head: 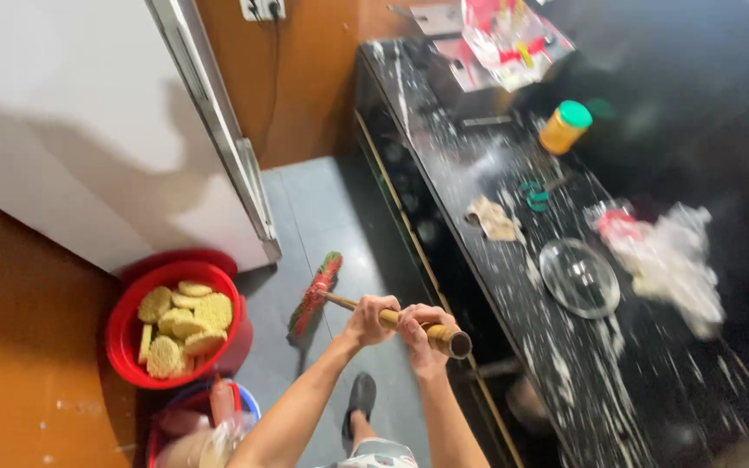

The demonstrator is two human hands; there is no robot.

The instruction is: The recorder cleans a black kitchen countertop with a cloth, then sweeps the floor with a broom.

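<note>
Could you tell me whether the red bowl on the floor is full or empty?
Full: the red bowl holds a heap of yellow noodle blocks reaching about its rim.

Both bare forearms reach forward, close together. The left hand (369,317) and right hand (420,330) are each curled in a tight fist, knuckles up, nearly touching.

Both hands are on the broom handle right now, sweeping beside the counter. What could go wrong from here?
1. The broom head works close to the open red basin of yellow noodle blocks; swept dust might land in the food.
2. The handle end, held by the left hand and right hand, sits near the black counter edge; a wide swing might knock the glass lid lying there.
</note>
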